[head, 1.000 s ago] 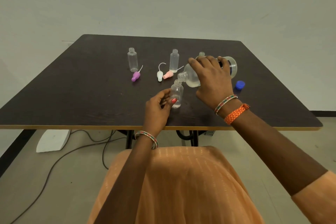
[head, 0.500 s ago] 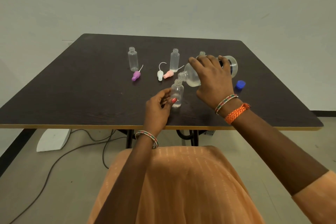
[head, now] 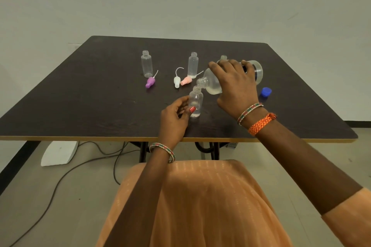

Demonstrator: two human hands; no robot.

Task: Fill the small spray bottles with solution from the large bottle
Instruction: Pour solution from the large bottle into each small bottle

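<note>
My right hand [head: 235, 84] grips the large clear bottle [head: 212, 84], tipped on its side with its neck down-left over the mouth of a small clear bottle [head: 195, 102]. That small bottle stands upright near the table's front, with a little liquid at its bottom. My left hand [head: 174, 118] holds it between thumb and fingers. Two more open small bottles stand farther back, one on the left [head: 147, 64] and one in the middle [head: 193, 65]. The top of a third small bottle [head: 223, 57] shows behind my right hand.
Three loose spray caps lie on the dark table [head: 80, 96]: purple [head: 150, 82], white [head: 177, 81] and pink [head: 186, 80]. A blue cap [head: 266, 92] lies right of my right hand. Cables and a white object [head: 59, 153] are on the floor below.
Hardly any change; the large bottle stays tipped over the small bottle and both hands keep their hold.
</note>
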